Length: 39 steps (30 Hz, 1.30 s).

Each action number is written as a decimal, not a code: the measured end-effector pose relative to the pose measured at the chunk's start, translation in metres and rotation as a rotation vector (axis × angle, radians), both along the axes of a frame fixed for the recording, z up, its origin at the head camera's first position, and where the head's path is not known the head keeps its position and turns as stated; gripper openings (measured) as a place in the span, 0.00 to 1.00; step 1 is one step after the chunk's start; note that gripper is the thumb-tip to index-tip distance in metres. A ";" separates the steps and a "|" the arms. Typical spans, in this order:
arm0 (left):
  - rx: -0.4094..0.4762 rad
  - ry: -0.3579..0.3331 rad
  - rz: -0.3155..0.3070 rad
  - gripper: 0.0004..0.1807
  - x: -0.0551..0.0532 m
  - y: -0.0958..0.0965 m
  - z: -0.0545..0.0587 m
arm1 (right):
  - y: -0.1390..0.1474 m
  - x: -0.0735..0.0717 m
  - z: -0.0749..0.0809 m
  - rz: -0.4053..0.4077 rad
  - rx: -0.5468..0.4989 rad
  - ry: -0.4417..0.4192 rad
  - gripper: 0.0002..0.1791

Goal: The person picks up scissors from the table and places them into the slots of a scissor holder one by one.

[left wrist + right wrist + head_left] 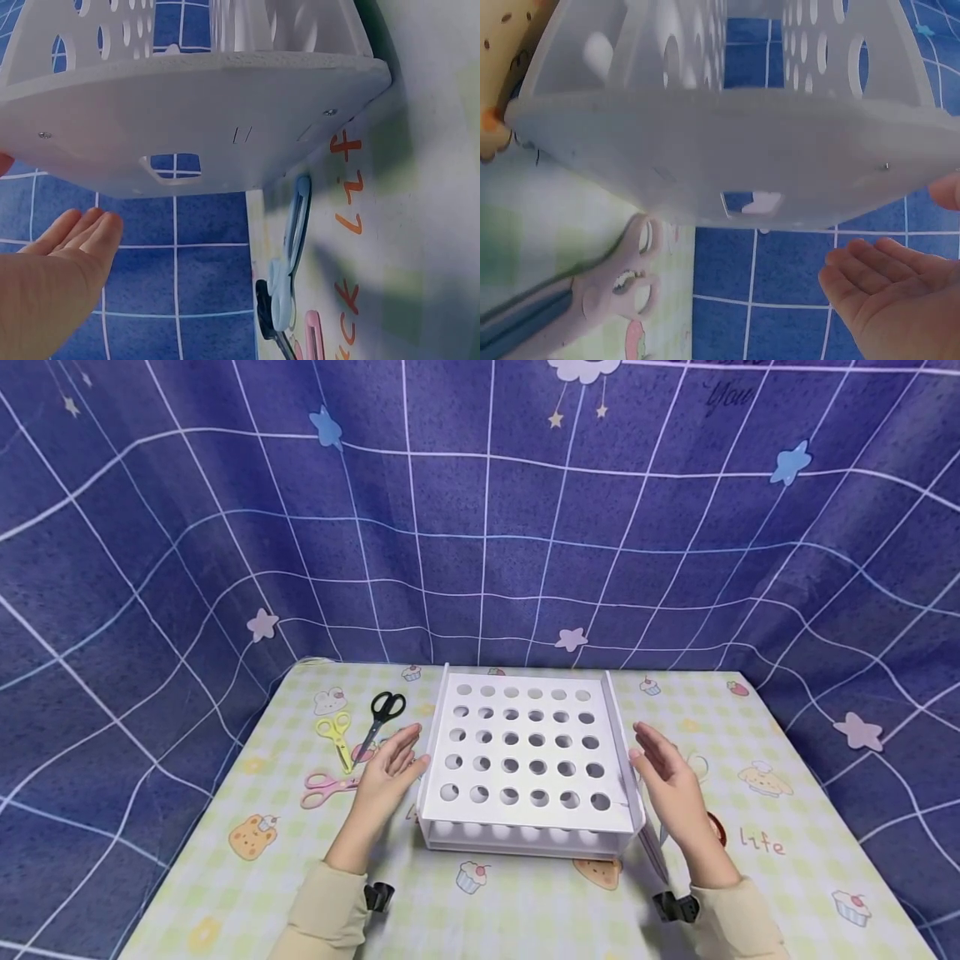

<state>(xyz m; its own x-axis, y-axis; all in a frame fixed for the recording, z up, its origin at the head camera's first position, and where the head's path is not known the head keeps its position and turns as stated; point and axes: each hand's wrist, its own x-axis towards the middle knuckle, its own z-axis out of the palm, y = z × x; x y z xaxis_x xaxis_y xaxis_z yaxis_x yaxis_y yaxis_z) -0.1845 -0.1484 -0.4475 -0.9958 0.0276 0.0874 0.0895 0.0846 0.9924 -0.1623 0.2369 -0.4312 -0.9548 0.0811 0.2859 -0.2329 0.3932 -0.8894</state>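
A white rack (528,752) with rows of round holes in its top stands mid-table, its side panels rising slightly above the holed board. My left hand (386,781) is beside its left panel, fingers extended and thumb close to the edge. In the left wrist view, that panel (187,112) has a rectangular cutout and the left hand (67,277) lies beyond it. On the other side, my right hand (670,789) has straight fingers and its thumb near the right panel (727,157). I cannot tell whether either thumb touches the rack.
Left of the rack lie black scissors (386,706), yellow scissors (340,739) and pink scissors (318,789); light blue scissors (280,300) show in the left wrist view. Pale pink scissors (592,296) lie on the right. A red handle (717,829) is partly behind the right forearm.
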 end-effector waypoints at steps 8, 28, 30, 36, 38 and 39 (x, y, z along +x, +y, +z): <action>0.025 -0.001 -0.018 0.32 0.002 0.001 0.001 | -0.011 0.002 0.000 0.053 -0.049 0.009 0.25; 0.047 0.015 -0.009 0.27 0.003 0.011 -0.002 | -0.011 0.003 -0.008 0.013 -0.081 -0.045 0.23; 0.045 0.012 0.002 0.26 0.004 0.013 -0.002 | -0.011 0.003 -0.009 0.015 -0.090 -0.046 0.23; 0.063 0.010 0.014 0.25 0.004 0.015 -0.004 | -0.011 0.003 -0.010 0.019 -0.118 -0.048 0.23; 0.075 0.006 0.012 0.25 0.004 0.014 -0.005 | -0.012 0.002 -0.010 0.025 -0.133 -0.056 0.23; 0.079 0.001 0.013 0.25 0.004 0.014 -0.005 | -0.012 0.002 -0.010 0.028 -0.140 -0.062 0.23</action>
<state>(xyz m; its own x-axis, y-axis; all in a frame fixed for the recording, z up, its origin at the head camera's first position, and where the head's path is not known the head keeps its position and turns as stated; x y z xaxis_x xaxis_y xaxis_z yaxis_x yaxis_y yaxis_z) -0.1805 -0.1347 -0.4528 -0.9959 0.0076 0.0903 0.0903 0.0071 0.9959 -0.1600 0.2247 -0.4408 -0.9728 0.0894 0.2137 -0.1845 0.2586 -0.9482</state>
